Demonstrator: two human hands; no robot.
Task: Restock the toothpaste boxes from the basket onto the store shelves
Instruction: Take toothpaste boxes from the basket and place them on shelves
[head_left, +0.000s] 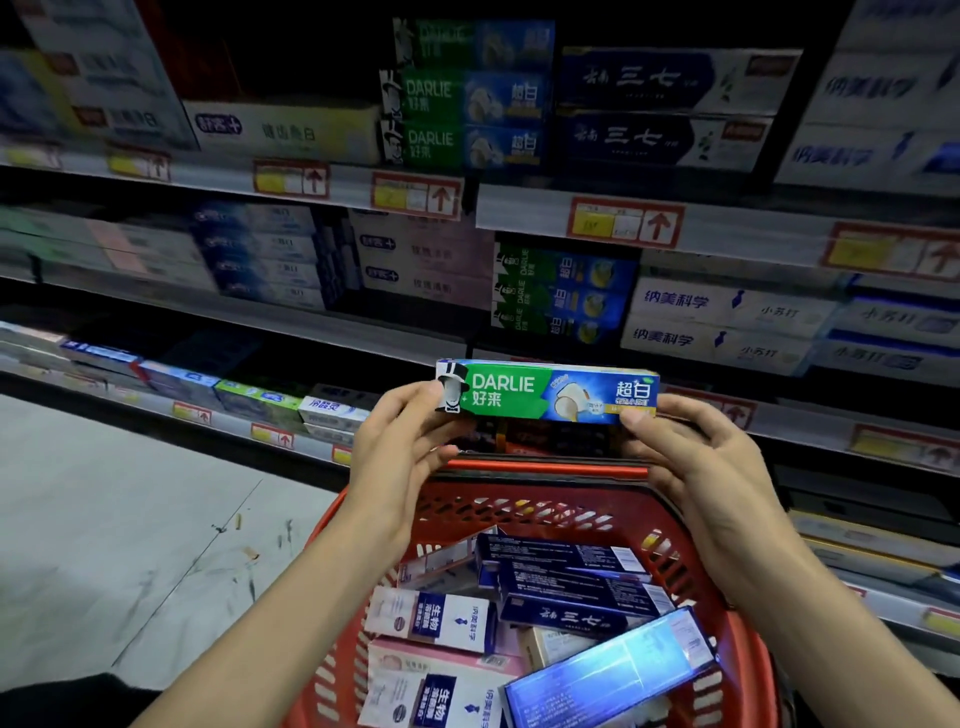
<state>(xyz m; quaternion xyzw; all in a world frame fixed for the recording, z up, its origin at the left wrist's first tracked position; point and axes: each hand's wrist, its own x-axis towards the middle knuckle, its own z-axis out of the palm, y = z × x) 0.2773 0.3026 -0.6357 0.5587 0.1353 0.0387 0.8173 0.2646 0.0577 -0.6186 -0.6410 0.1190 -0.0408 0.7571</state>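
Green box gripped, apparently endwise, by left hand and right hand.

One Darlie box is held by two hands, left hand and right hand. There is one red basket. The upper Darlie stack has three boxes, with two dark blue boxes beside it. The middle-shelf Darlie stack also has three.

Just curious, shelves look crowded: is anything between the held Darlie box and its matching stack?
Nothing visible: left hand and right hand hold the Darlie box above the basket; open air to the matching stack.
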